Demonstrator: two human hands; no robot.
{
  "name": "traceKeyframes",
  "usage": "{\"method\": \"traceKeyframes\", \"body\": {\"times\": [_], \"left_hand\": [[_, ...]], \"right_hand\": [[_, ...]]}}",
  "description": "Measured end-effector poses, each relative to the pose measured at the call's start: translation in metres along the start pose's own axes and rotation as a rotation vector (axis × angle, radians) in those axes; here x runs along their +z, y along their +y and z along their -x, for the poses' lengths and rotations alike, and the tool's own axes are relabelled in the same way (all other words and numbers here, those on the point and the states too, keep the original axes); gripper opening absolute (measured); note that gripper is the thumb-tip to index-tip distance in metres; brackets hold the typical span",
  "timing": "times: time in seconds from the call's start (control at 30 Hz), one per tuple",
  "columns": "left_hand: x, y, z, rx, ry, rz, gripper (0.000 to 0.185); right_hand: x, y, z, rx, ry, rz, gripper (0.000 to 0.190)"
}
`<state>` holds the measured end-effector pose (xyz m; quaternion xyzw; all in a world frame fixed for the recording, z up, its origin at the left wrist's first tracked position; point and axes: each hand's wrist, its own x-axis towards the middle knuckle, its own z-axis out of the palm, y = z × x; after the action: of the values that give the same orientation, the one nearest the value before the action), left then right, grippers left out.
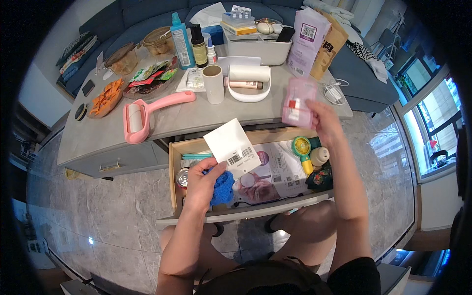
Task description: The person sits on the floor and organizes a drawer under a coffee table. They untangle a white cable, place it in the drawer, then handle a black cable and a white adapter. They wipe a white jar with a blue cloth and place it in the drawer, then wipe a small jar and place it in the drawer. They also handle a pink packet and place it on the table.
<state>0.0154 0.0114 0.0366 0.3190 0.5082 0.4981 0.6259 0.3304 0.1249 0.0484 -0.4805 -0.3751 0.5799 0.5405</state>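
My left hand (pixel 207 180) grips a white card (pixel 232 142) bearing a barcode, above the left part of an open drawer (pixel 295 205). Bunched blue cloth (pixel 222 188) shows beneath that hand; whether it is held too is unclear. A pink translucent pouch (pixel 299 92), with a red and white item inside, is pinched in my right hand (pixel 324 118) over the table's front edge. Inside the drawer lie a printed sheet (pixel 273 177), a yellow and green handheld fan (pixel 302 149), a cream round-topped container (pixel 319 156) and a drink can (pixel 182 177).
On the grey table (pixel 166 127) are a pink lint roller (pixel 137 121), a white paper-roll core (pixel 213 86), a white roll holder (pixel 249 96), a blue spray bottle (pixel 182 44), a storage box (pixel 258 51) and a coiled white cable (pixel 333 94). My knees are under the drawer front.
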Motion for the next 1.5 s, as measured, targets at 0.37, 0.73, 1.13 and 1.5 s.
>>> {"method": "traceKeyframes", "body": {"times": [0.37,0.73,1.13,1.5], "left_hand": [[-0.004,-0.014,-0.002,-0.025,-0.068,-0.063,0.011],[0.010,-0.029,0.002,-0.067,-0.110,-0.062,0.015],[-0.021,0.000,-0.021,0.026,0.150,0.174,0.015],[-0.019,-0.001,-0.022,0.027,0.119,0.147,0.014]], "right_hand": [[0.047,0.037,0.074,0.016,-0.109,0.151,0.019],[0.066,0.062,0.092,0.106,-0.369,0.247,0.021],[0.017,0.094,0.045,0.158,-0.823,1.123,0.019],[0.030,0.153,0.037,0.374,-1.070,1.189,0.021]]}}
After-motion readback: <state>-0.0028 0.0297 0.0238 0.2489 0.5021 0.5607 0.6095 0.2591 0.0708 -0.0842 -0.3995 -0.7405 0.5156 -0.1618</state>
